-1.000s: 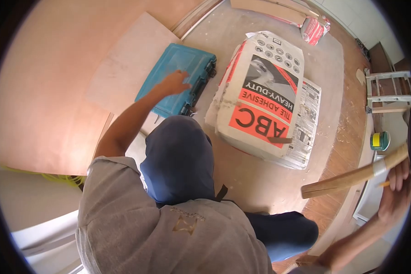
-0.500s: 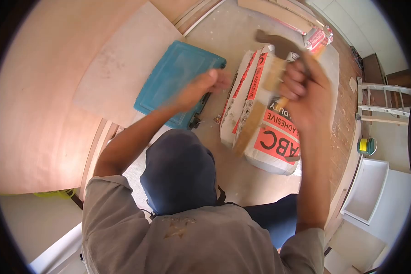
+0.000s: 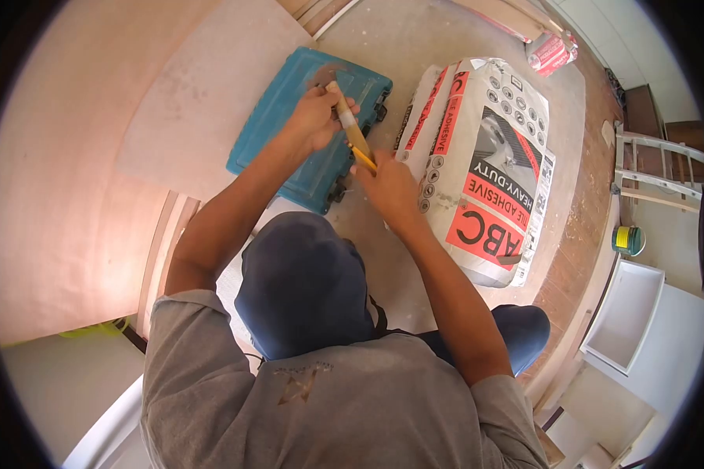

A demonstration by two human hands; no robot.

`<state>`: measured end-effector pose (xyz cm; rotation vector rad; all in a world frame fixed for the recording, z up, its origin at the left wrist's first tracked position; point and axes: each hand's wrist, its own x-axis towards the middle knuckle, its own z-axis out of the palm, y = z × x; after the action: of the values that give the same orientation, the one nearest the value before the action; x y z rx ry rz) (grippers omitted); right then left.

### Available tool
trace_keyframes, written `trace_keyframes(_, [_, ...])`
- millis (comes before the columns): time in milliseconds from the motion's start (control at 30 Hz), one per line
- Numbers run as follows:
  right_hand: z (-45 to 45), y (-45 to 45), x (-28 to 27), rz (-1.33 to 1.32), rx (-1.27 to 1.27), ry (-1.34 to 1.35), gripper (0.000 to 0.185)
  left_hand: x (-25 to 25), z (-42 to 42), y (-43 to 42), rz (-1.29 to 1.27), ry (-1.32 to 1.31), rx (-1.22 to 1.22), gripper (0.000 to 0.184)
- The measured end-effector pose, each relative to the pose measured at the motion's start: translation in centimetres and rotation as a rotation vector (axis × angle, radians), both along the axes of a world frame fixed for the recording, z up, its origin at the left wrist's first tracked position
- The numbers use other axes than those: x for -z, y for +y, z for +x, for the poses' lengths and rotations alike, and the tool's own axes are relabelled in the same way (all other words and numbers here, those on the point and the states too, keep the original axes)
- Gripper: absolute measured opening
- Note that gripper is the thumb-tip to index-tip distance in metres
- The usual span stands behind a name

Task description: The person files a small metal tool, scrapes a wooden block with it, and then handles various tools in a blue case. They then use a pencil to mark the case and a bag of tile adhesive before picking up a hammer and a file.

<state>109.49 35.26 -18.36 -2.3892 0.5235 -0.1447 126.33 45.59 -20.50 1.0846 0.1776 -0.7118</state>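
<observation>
My left hand (image 3: 314, 117) is closed around a tan wooden piece (image 3: 346, 117) with a pale band, above the teal plastic case (image 3: 262, 133). Close to its upper end is the curved, blurred head of a hammer (image 3: 325, 76). My right hand (image 3: 389, 187) grips a yellow handle (image 3: 364, 159), which seems to belong to the hammer. The wooden piece hides much of the line between handle and head. To the right of my right hand lies a white and red tile adhesive bag (image 3: 497, 180).
A large wood panel (image 3: 70, 156) is on the left. A person's head in a dark cap (image 3: 301, 285) fills the lower middle. On the right are an aluminium ladder (image 3: 661, 160), a green pail (image 3: 627, 241) and a white tray (image 3: 622, 316). A red-and-white packet (image 3: 550, 53) lies far back.
My right hand has come down and left with the hammer, from above the adhesive bag to beside the case. My left hand has moved slightly up and left and now grips the wooden piece.
</observation>
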Motion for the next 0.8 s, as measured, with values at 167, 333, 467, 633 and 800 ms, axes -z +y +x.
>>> trace_keyframes(167, [-0.4, 0.0, -1.9, 0.034, 0.036, 0.167, 0.039, 11.5, 0.7, 3.2, 0.264, -0.656, 0.506, 0.048])
trace_keyframes(333, [0.8, -2.3, -2.5, 0.208, 0.127, -0.001, 0.034, 9.5, -6.4, 3.6, 1.068, -1.756, 0.815, 0.054])
trace_keyframes(467, [0.7, -1.1, -2.5, 0.896, 0.224, -0.097, 0.030, 11.1, -6.2, 1.6, 1.371, -1.880, 0.885, 0.054])
trace_keyframes(633, [-1.5, 0.9, 1.2, 1.044, 0.369, -0.127, 0.028, 4.1, -5.2, 5.1, 1.129, -1.707, 0.682, 0.050])
trace_keyframes(800, [-1.2, 2.9, 5.0, 0.981, 0.335, -0.133, 0.030, -9.5, 0.6, 12.5, 1.012, -1.287, 0.427, 0.054])
